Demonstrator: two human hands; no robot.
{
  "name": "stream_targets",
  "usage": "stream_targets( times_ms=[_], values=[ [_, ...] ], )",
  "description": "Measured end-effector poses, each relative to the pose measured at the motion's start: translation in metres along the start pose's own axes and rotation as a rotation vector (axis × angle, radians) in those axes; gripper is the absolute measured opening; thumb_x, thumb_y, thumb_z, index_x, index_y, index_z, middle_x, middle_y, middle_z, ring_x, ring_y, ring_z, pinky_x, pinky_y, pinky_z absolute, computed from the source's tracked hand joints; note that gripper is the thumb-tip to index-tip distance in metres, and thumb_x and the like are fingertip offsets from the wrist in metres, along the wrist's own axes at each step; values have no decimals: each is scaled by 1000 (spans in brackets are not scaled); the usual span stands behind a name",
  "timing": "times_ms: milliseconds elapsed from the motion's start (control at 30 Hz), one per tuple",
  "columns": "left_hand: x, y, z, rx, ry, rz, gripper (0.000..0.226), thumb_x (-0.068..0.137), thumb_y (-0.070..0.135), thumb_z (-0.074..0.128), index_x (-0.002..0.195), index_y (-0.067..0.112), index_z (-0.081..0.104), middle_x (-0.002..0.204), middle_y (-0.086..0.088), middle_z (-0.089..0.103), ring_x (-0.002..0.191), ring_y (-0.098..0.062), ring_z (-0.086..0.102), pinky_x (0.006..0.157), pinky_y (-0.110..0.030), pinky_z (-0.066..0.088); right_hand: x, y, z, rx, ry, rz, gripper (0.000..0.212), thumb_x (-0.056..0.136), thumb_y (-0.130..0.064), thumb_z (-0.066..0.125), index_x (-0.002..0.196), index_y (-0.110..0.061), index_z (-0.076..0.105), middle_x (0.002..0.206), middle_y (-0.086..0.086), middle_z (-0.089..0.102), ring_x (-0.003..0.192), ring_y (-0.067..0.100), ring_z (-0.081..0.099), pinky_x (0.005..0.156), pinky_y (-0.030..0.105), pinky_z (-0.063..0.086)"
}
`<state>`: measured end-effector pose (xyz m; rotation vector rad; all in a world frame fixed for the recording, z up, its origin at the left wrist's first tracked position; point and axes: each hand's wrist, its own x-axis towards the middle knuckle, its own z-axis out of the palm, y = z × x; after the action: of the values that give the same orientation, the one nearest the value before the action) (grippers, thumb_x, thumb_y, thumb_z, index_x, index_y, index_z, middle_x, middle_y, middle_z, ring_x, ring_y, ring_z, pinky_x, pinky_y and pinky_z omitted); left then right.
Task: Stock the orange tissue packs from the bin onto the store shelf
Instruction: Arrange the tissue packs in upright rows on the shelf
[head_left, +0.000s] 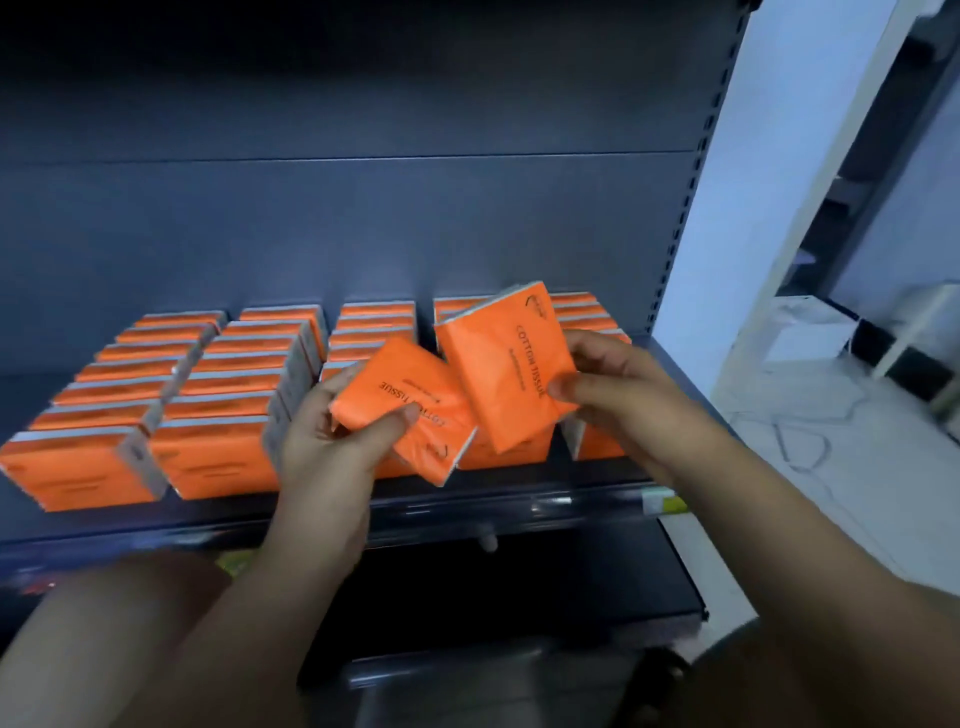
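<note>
You are holding one orange tissue pack in each hand, both in front of the shelf (363, 512) and above its front edge. Your left hand (332, 441) is gripping the lower pack (410, 410) — thumb curled over its printed face, fingers wrapped behind its left end — and the pack is lying tilted, its "COTTON TISSUE" lettering running diagonally. Your right hand (618, 384) is pinching the upper pack (506, 364) by its right edge, thumb on the front and fingers curled behind, so the pack is standing nearly upright and leaning a little to the left. The two packs are overlapping at their near corners, the right one in front.

Behind them, rows of stocked packs (218, 395) are standing on edge across the shelf in several columns reaching back to the grey rear panel (363, 223). A clear price strip (519, 504) is running along the shelf lip. The bin is not showing in this view.
</note>
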<state>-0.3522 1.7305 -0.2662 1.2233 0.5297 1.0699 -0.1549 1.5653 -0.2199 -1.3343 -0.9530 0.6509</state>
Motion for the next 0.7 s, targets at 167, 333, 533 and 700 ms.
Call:
stream_targets(
  times_ms=[167,333,533,700],
  values=[
    [-9,0,11,-54,-8,-123,46,84,3,76,128,2,64,118,-22,74,110,-37,73,86,-50,62,-9,-5,-42,-122,126,-49,39,76,-7,64,113,-17,76,108,19,74,96,25,70,83,39,55],
    [-15,-3,19,-93,14,-193,42,88,-4,72,127,9,67,116,-15,75,103,-26,75,82,-43,64,-18,-12,-69,-285,178,-73,48,76,9,66,116,-17,75,107,6,78,101,22,74,87,38,58],
    [-18,-8,19,-47,42,-210,44,85,1,78,119,27,71,109,1,79,95,-16,77,69,-35,60,-22,-16,-80,-579,174,-27,53,78,14,67,110,-27,77,99,-15,77,95,8,69,87,27,55],
    [-22,-9,26,-66,48,-246,26,85,-2,77,100,19,70,90,2,80,84,-14,78,70,-34,59,-24,-7,-86,-876,143,-52,51,74,9,68,106,-29,77,101,-17,70,92,-6,62,77,3,42]
  ],
)
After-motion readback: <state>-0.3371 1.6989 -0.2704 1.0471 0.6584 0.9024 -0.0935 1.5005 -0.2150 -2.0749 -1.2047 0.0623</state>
